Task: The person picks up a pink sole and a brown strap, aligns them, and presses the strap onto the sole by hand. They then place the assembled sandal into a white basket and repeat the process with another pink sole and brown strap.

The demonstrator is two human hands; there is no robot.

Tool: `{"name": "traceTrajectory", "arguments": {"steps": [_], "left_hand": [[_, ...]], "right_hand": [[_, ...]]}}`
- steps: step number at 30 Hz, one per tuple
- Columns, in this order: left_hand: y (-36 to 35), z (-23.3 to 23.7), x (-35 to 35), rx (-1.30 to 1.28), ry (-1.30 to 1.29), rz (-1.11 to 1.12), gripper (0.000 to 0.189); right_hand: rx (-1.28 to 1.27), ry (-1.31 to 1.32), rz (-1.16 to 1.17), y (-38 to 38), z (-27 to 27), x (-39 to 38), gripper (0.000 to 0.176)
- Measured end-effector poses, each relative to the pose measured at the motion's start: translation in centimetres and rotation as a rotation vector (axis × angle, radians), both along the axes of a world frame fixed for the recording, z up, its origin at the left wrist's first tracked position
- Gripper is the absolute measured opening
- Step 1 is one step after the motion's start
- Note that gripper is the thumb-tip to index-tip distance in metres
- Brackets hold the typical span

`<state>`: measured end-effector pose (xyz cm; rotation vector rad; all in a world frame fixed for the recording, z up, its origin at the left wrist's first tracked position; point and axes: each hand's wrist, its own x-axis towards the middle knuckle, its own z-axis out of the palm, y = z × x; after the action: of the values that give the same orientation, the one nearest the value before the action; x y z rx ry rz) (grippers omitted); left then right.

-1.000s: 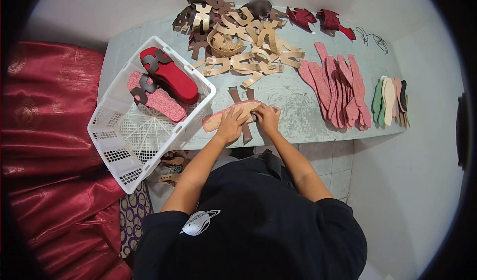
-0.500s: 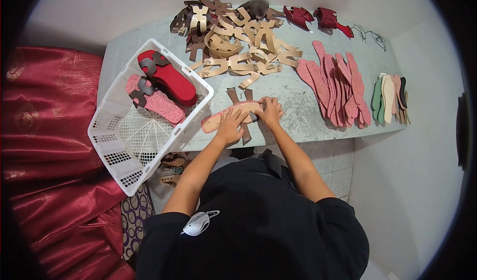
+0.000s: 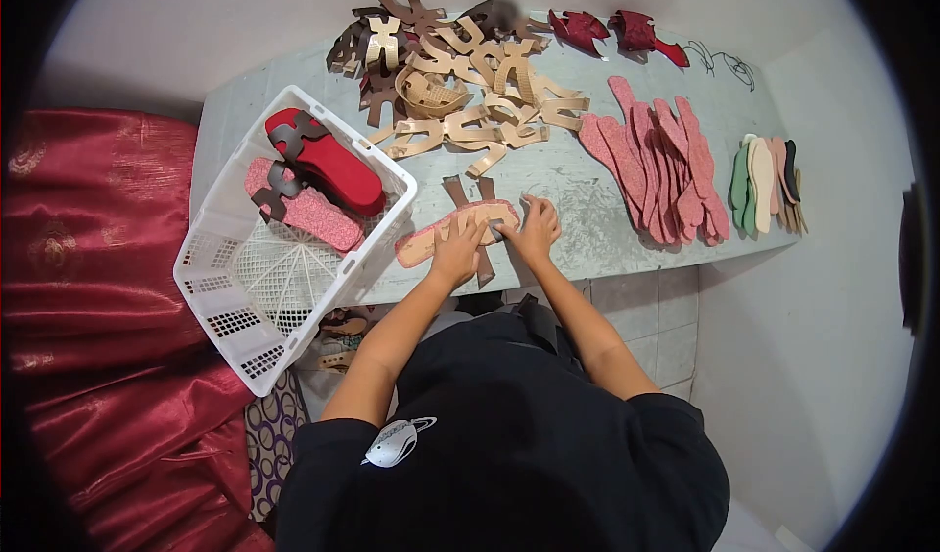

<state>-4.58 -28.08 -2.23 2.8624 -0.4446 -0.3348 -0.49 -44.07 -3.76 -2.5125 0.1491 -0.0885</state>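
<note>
A pink-edged sandal sole [image 3: 419,246] lies tan side up near the table's front edge. Dark brown strap pieces [image 3: 455,192] stick out from under it on both long sides. My left hand [image 3: 456,250] rests flat on the middle of the sole, fingers spread and pressing down. At the sole's right end is my right hand [image 3: 538,231], its thumb stretched over a dark strap end [image 3: 496,229] folded onto the tan face. The other fingers of that hand are apart from the thumb, beyond the sole's tip.
A white plastic basket [image 3: 345,276] on the left holds a red sandal [image 3: 343,175] and a pink one [image 3: 318,217]. Tan and brown straps [image 3: 470,126] are heaped at the back. Pink soles [image 3: 651,170] and coloured soles [image 3: 762,185] lie to the right.
My right hand has loosened from around the sole's right end, its fingers shifting off the edge while the thumb lies over the strap end. My left hand stays on the sole.
</note>
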Motion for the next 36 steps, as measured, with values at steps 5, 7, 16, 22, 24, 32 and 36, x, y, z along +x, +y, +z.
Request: {"name": "traceTrajectory", "arguments": {"steps": [5,7,16,22,24,32,36], "left_hand": [[-0.1,-0.1,-0.2,0.011,-0.023,0.0,0.068],[-0.1,0.0,-0.2,0.015,-0.041,-0.003,0.068],[0.0,0.0,-0.1,-0.03,-0.035,0.013,0.066],[0.0,-0.5,-0.1,-0.015,-0.044,0.026,0.063],[0.1,-0.6,-0.1,-0.024,-0.051,0.027,0.063],[1.3,0.1,2.1,-0.262,-0.287,-0.01,0.045],[1.4,-0.2,4.5,-0.509,-0.251,0.116,0.036]], "right_hand": [[0.05,0.142,0.033,-0.5,-0.1,-0.6,0.099],[0.065,0.164,0.036,-0.6,-0.2,-0.9,0.103],[0.062,0.32,-0.018,0.4,0.7,0.3,0.116],[0.031,0.458,-0.098,0.4,1.2,1.1,0.123],[0.025,0.477,-0.112,0.6,1.8,1.6,0.126],[-0.077,0.662,-0.21,1.1,3.5,2.3,0.135],[-0.08,0.688,-0.22,1.2,3.9,2.5,0.134]]}}
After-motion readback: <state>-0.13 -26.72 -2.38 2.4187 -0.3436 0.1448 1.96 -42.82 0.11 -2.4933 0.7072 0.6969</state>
